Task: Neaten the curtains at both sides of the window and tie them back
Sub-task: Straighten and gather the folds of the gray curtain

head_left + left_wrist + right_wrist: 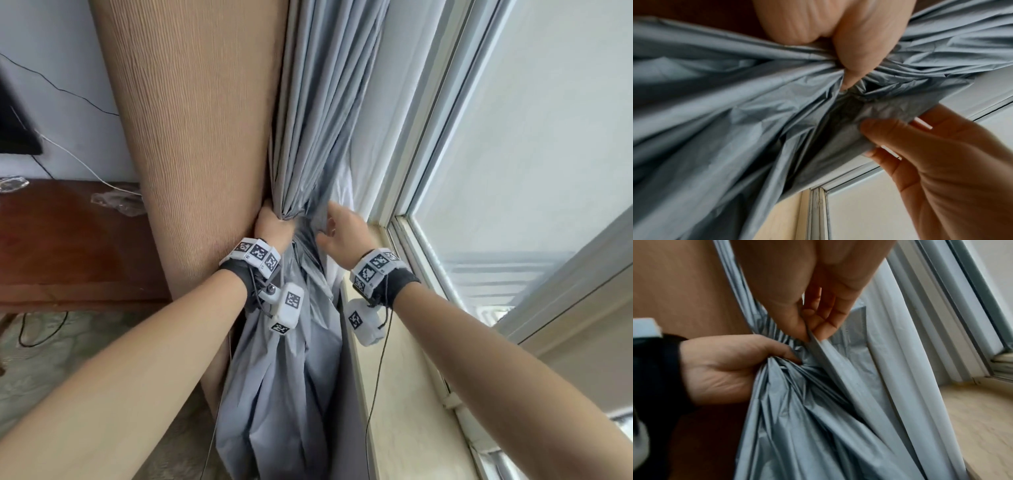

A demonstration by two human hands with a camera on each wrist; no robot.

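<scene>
Gripping the gathered grey curtain [308, 154] at its pinched waist, the left hand [272, 224] has its fingers wrapped tight around the bunch, pressed against the tan wall panel [202, 120]. Just right of it, the right hand [346, 228] pinches a loose folded edge between thumb and fingertips [821, 328], near the window sill [404, 394].

The curtain [308, 394] is looking shiny grey-blue, the wall panel [198, 120] is showing tan with thin stripes, the table [68, 240] is glowing dark red-brown, and the wrist bands [257, 256] are wearing black-and-white squares.
</scene>
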